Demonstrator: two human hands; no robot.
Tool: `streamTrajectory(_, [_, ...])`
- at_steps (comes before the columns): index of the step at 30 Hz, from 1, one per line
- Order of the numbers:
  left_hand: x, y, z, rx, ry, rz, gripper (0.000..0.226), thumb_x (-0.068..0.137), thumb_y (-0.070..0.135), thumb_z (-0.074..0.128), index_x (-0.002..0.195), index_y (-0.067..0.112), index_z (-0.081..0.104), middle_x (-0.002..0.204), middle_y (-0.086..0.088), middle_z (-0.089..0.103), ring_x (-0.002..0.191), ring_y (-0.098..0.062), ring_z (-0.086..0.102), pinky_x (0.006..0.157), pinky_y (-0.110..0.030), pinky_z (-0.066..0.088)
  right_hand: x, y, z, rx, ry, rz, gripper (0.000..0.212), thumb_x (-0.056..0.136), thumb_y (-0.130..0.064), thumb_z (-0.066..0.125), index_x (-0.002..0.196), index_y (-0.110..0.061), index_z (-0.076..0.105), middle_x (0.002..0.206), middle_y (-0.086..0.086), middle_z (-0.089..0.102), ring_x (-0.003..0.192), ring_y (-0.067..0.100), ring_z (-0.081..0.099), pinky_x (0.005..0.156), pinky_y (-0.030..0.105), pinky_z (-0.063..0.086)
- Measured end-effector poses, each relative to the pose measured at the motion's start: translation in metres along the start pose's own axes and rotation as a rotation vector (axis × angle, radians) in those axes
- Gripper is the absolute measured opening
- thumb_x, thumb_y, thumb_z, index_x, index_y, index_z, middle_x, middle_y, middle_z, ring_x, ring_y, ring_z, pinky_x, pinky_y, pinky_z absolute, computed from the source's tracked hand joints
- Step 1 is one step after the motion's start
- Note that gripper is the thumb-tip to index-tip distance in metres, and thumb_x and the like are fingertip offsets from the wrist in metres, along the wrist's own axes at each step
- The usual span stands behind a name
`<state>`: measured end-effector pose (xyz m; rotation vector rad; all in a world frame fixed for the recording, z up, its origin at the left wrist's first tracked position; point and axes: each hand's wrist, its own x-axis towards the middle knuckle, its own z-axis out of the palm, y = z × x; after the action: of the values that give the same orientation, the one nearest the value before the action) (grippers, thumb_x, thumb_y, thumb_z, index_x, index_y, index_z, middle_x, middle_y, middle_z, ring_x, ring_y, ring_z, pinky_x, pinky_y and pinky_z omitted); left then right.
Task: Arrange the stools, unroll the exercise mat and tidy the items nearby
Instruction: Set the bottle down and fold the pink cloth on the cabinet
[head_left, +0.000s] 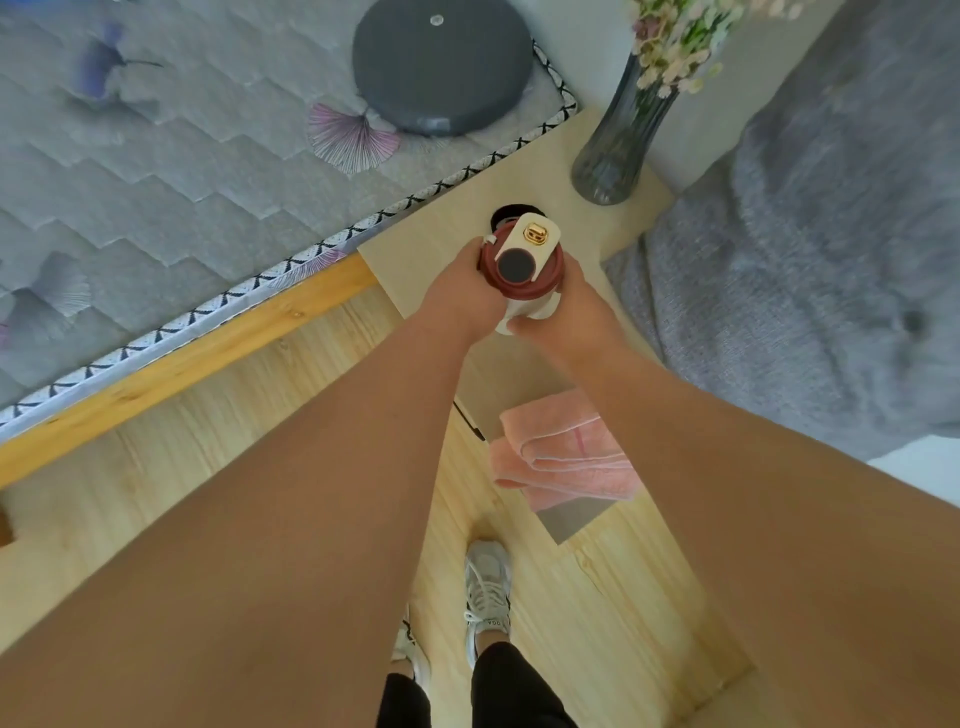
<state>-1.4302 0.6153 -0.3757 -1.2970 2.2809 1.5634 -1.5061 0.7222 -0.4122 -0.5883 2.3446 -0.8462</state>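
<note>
Head view shows both hands wrapped around a bottle (524, 270) with a dark red lid and cream strap (seen from straight above), which stands upright over the pale tabletop (441, 228): the left hand (460, 291) curls closed against the lid's left side, and the right hand (566, 317) grips lower on the right, its thumb pressed to the bottle's white body. Behind on the same top stands a glass vase (618, 140) of flowers, a folded pink towel (563, 449) lies nearer the person, and a round grey cushion (441, 65) rests on the quilted mattress (156, 171).
</note>
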Motion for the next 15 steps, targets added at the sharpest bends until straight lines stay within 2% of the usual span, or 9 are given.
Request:
streamTrajectory(3, [-0.001, -0.003, 0.002, -0.064, 0.04, 0.003, 0.056, 0.081, 0.0, 0.056, 0.132, 0.019, 0.049, 0.125, -0.004, 0.06, 0.118, -0.025, 0.053, 0.097, -0.033, 0.042, -0.001, -0.001, 0.002, -0.063, 0.021, -0.009, 0.072, 0.069, -0.036, 0.077, 0.131, -0.024, 0.042, 0.113, -0.004, 0.065, 0.1, 0.021, 0.063, 0.074, 0.031, 0.046])
streamTrajectory(5, [-0.003, -0.006, 0.001, -0.098, 0.058, 0.003, 0.057, 0.079, -0.001, 0.056, 0.132, 0.019, 0.049, 0.124, -0.003, 0.06, 0.117, -0.023, 0.053, 0.098, -0.035, 0.044, -0.004, -0.004, 0.002, -0.105, 0.045, -0.042, 0.064, 0.07, -0.041, 0.074, 0.125, -0.023, 0.045, 0.106, -0.003, 0.066, 0.092, 0.021, 0.064, 0.069, 0.031, 0.046])
streamTrajectory(8, [-0.009, -0.015, -0.008, -0.153, 0.1, 0.024, 0.055, 0.078, 0.002, 0.06, 0.129, 0.018, 0.049, 0.111, 0.004, 0.057, 0.105, -0.017, 0.052, 0.094, -0.035, 0.044, -0.01, -0.015, 0.005, -0.153, 0.052, -0.114, 0.057, 0.071, -0.042, 0.073, 0.119, -0.024, 0.046, 0.103, -0.004, 0.066, 0.085, 0.017, 0.061, 0.065, 0.031, 0.044])
streamTrajectory(15, [-0.038, -0.044, -0.051, -0.279, 0.235, 0.002, 0.053, 0.08, -0.001, 0.058, 0.128, 0.02, 0.051, 0.104, 0.008, 0.054, 0.098, -0.011, 0.046, 0.084, -0.029, 0.039, -0.028, -0.062, 0.036, -0.203, -0.007, -0.226, 0.061, 0.071, -0.044, 0.071, 0.124, -0.028, 0.046, 0.107, -0.008, 0.064, 0.09, 0.016, 0.063, 0.073, 0.035, 0.051])
